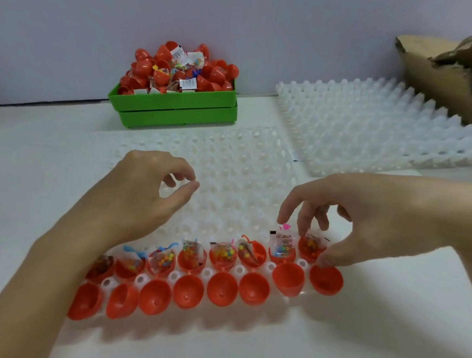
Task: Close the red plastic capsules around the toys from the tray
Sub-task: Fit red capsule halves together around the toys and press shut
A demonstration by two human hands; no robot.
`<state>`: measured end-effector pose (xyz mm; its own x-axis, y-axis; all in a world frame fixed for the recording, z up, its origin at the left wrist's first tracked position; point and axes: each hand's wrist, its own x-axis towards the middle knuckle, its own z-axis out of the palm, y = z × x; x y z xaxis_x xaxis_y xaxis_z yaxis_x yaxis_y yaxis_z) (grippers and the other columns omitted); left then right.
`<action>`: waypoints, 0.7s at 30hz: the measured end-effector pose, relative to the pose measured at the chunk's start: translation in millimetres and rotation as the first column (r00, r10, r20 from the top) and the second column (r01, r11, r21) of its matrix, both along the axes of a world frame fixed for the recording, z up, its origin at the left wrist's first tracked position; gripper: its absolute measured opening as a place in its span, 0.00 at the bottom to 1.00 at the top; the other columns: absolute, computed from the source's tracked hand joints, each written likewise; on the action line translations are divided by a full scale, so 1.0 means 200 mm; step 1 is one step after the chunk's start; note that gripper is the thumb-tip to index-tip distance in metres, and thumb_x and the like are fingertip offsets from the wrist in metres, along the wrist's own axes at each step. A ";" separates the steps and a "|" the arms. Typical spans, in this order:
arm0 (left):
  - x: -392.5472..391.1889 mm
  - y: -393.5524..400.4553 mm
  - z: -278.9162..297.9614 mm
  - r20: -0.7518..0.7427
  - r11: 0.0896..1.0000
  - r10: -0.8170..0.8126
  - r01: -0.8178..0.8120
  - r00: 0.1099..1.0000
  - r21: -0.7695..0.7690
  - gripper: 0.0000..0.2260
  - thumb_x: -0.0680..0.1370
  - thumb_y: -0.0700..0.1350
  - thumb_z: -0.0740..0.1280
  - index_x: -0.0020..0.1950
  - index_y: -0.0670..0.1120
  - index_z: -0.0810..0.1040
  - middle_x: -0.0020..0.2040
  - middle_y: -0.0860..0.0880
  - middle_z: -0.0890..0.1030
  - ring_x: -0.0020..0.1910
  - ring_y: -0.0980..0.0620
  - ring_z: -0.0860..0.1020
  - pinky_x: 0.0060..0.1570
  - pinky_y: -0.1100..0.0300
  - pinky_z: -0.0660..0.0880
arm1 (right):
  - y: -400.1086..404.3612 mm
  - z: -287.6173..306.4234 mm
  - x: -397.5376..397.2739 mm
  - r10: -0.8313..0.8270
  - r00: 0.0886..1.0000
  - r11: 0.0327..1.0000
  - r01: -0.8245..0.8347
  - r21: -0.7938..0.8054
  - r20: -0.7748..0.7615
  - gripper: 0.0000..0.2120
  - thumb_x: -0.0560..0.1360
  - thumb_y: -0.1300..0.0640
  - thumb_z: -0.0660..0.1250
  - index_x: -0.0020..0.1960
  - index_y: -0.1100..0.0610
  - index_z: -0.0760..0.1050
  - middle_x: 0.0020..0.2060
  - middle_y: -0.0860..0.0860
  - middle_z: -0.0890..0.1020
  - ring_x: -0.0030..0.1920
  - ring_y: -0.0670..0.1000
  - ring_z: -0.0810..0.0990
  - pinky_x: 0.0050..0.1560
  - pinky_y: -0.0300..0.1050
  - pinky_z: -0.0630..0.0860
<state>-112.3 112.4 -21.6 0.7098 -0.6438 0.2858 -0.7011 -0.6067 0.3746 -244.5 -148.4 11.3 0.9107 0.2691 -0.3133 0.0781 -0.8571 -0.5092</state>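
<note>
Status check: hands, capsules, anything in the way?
Left hand open, hovering. Right hand fingering rightmost filled half. Capsules all open. Nothing blocking.

bright, even light | soft shadows | slight blur | wide-angle bending at edges

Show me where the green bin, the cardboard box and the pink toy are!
green bin [175, 109], head view, on its front wall.
cardboard box [440, 79], head view, on its brown side.
pink toy [285, 226], head view, on the tip sticking up from its capsule.

Glossy red plastic capsules, translucent white plastic tray, rough brown cardboard box.
</note>
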 end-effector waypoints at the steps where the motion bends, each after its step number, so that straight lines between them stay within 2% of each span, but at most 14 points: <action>1: 0.00 0.00 0.00 -0.005 1.000 0.003 -0.003 1.000 0.004 0.09 0.76 0.53 0.66 0.49 0.51 0.83 0.44 0.55 0.82 0.44 0.61 0.78 0.47 0.52 0.79 | 0.01 0.00 0.00 -0.008 1.000 1.000 0.009 -0.008 0.010 0.25 0.64 0.45 0.76 0.55 0.27 0.70 0.49 0.29 0.78 0.52 0.33 0.73 0.46 0.38 0.73; 5: -0.01 0.00 0.02 -0.033 1.000 0.012 -0.012 0.999 0.009 0.12 0.75 0.56 0.63 0.50 0.52 0.83 0.44 0.56 0.82 0.44 0.62 0.78 0.47 0.52 0.79 | 0.01 0.01 -0.01 -0.033 0.998 0.999 0.034 -0.012 0.045 0.27 0.60 0.41 0.71 0.56 0.27 0.69 0.49 0.29 0.77 0.50 0.32 0.73 0.43 0.38 0.75; 8: -0.02 0.00 0.01 -0.038 1.000 0.022 -0.022 0.999 -0.001 0.13 0.75 0.55 0.64 0.51 0.51 0.83 0.46 0.56 0.82 0.46 0.61 0.78 0.51 0.55 0.77 | -0.02 0.03 -0.02 -0.054 0.994 0.998 0.052 0.023 0.098 0.28 0.57 0.38 0.69 0.57 0.29 0.71 0.50 0.32 0.78 0.51 0.35 0.77 0.47 0.44 0.79; 11: -0.04 -0.02 0.02 0.031 0.998 0.030 -0.028 0.999 -0.048 0.09 0.76 0.52 0.67 0.53 0.51 0.82 0.50 0.55 0.82 0.53 0.56 0.78 0.57 0.61 0.70 | -0.05 0.05 -0.01 -0.125 0.984 0.976 0.099 0.191 0.129 0.25 0.58 0.40 0.71 0.55 0.33 0.74 0.48 0.37 0.81 0.47 0.40 0.83 0.46 0.47 0.83; 14: -0.10 -0.06 0.05 0.057 0.985 -0.028 0.038 0.998 -0.169 0.09 0.77 0.53 0.69 0.54 0.53 0.82 0.51 0.59 0.82 0.54 0.61 0.78 0.59 0.64 0.71 | -0.01 0.00 0.04 -0.253 0.929 0.925 0.151 0.349 0.270 0.18 0.62 0.45 0.72 0.51 0.41 0.78 0.44 0.44 0.83 0.43 0.46 0.86 0.47 0.47 0.84; 16: -0.15 -0.08 0.07 -0.013 0.960 -0.141 0.133 0.990 -0.245 0.13 0.74 0.58 0.70 0.56 0.55 0.81 0.50 0.62 0.82 0.54 0.64 0.79 0.57 0.69 0.72 | 0.06 -0.05 0.07 -0.325 0.875 0.898 0.166 0.409 0.359 0.15 0.63 0.49 0.73 0.49 0.45 0.79 0.40 0.49 0.84 0.39 0.48 0.85 0.44 0.46 0.83; 19: -0.22 -0.12 0.07 -0.138 0.938 -0.267 0.224 0.954 -0.265 0.25 0.66 0.65 0.73 0.59 0.57 0.77 0.49 0.60 0.82 0.52 0.62 0.80 0.53 0.69 0.74 | 0.17 -0.11 0.11 -0.396 0.822 0.878 0.208 0.431 0.409 0.15 0.63 0.48 0.74 0.49 0.46 0.79 0.38 0.48 0.84 0.38 0.46 0.85 0.41 0.44 0.83; 21: -0.24 -0.15 0.05 -0.154 0.933 -0.279 0.229 0.948 -0.277 0.28 0.63 0.62 0.78 0.59 0.56 0.76 0.47 0.59 0.82 0.49 0.59 0.81 0.50 0.66 0.76 | 0.21 -0.14 0.13 -0.428 0.798 0.867 0.230 0.441 0.425 0.13 0.64 0.48 0.74 0.47 0.47 0.80 0.36 0.46 0.84 0.37 0.44 0.84 0.39 0.43 0.82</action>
<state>-160.0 81.9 -10.9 0.5882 -0.7338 0.3399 -0.7212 -0.2858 0.6311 -219.5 -106.5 -17.6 0.9631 -0.0767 0.2581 0.1489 -0.6473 -0.7476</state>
